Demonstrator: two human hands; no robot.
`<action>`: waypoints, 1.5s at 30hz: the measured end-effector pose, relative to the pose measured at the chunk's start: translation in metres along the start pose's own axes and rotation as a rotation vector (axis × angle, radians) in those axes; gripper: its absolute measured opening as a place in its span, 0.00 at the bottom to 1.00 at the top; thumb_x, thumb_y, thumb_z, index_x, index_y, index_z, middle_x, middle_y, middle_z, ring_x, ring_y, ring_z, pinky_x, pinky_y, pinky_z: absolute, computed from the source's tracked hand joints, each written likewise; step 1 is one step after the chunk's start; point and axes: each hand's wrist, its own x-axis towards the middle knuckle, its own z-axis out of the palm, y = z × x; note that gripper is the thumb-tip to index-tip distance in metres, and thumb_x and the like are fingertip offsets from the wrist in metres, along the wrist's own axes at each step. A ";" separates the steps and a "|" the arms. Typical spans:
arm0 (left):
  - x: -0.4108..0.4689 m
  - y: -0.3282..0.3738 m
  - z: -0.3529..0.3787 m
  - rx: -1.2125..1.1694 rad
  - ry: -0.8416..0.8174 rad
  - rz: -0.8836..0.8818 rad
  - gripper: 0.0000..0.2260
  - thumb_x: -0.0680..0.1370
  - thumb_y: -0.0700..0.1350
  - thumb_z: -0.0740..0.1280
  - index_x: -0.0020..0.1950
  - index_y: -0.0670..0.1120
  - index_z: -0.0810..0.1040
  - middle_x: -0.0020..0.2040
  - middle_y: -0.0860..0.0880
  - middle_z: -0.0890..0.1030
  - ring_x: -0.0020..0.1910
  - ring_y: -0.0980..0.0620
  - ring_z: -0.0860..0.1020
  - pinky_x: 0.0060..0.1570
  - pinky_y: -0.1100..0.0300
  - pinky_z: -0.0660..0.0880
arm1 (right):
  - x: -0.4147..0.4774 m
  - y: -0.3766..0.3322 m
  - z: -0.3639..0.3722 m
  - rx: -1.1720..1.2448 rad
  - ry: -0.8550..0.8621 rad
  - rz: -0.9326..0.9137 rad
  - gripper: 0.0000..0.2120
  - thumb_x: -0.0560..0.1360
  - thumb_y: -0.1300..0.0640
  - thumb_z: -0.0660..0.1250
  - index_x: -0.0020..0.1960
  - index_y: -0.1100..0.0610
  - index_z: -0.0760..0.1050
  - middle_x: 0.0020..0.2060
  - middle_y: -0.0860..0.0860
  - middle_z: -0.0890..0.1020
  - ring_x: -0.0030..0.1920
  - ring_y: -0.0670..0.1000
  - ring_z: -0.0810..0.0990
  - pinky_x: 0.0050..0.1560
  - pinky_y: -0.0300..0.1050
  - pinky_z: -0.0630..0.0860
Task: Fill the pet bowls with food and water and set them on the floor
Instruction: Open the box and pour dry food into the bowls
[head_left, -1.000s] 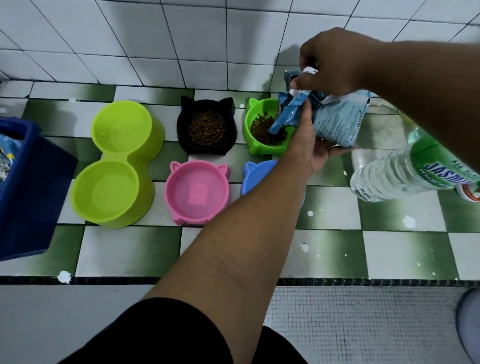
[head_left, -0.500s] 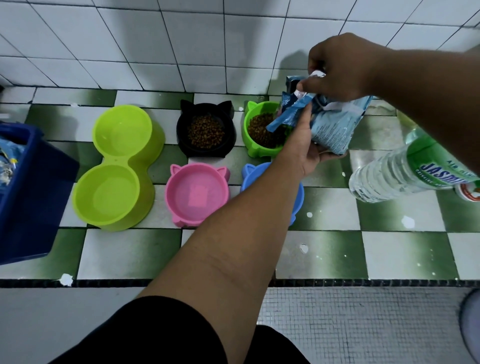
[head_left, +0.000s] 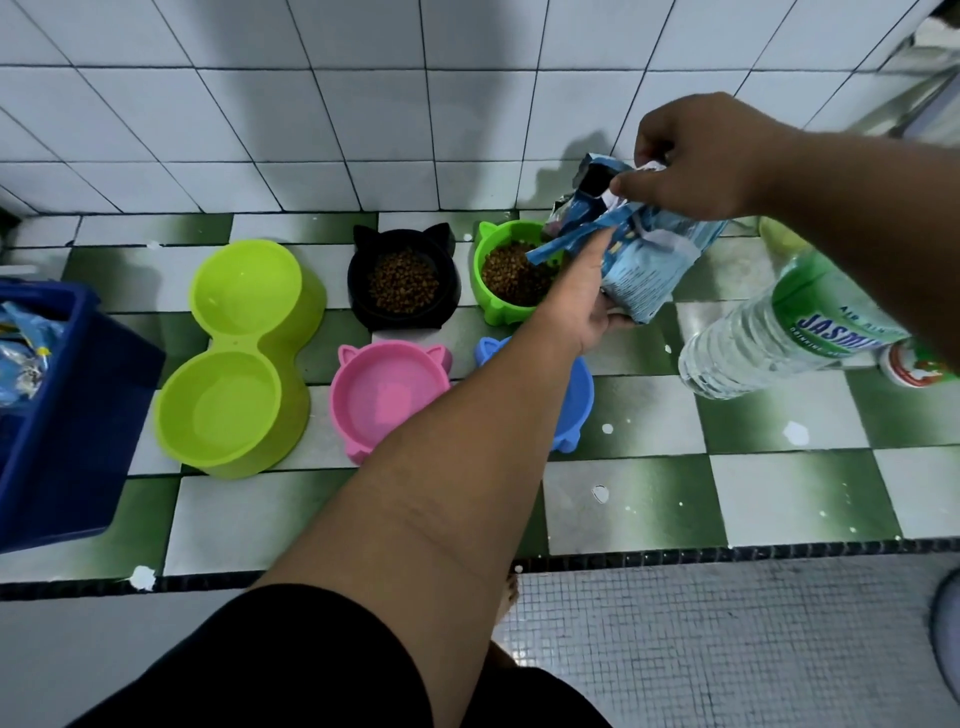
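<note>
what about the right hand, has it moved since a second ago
Yes. The right hand, gripping the food bag, has shifted right, away from the green bowl.

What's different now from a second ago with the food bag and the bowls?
The food bag has tipped a little more upright beside the green bowl; its open top now shows. The left hand still holds its bottom and the right hand still pinches its top. The double bowl, pink bowl and water bottle stayed put.
</note>
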 end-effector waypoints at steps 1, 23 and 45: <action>-0.001 0.002 0.000 0.013 0.005 0.005 0.22 0.81 0.65 0.60 0.61 0.49 0.78 0.56 0.42 0.83 0.51 0.42 0.83 0.60 0.40 0.76 | -0.002 -0.001 -0.002 0.010 0.010 0.004 0.14 0.77 0.45 0.68 0.47 0.57 0.74 0.40 0.53 0.75 0.44 0.56 0.72 0.43 0.45 0.64; -0.133 -0.039 -0.071 -0.289 0.012 0.102 0.49 0.57 0.73 0.76 0.71 0.48 0.76 0.70 0.41 0.78 0.69 0.39 0.76 0.62 0.37 0.75 | -0.057 -0.154 0.013 -0.005 -0.071 -0.189 0.13 0.74 0.45 0.71 0.44 0.55 0.75 0.36 0.51 0.77 0.41 0.56 0.74 0.44 0.47 0.69; -0.166 -0.073 -0.099 -0.518 0.075 0.048 0.35 0.76 0.71 0.61 0.73 0.47 0.74 0.70 0.37 0.76 0.70 0.34 0.74 0.64 0.29 0.72 | -0.043 -0.202 0.067 -0.149 -0.238 -0.362 0.14 0.73 0.43 0.69 0.46 0.54 0.75 0.35 0.50 0.76 0.41 0.57 0.76 0.40 0.46 0.69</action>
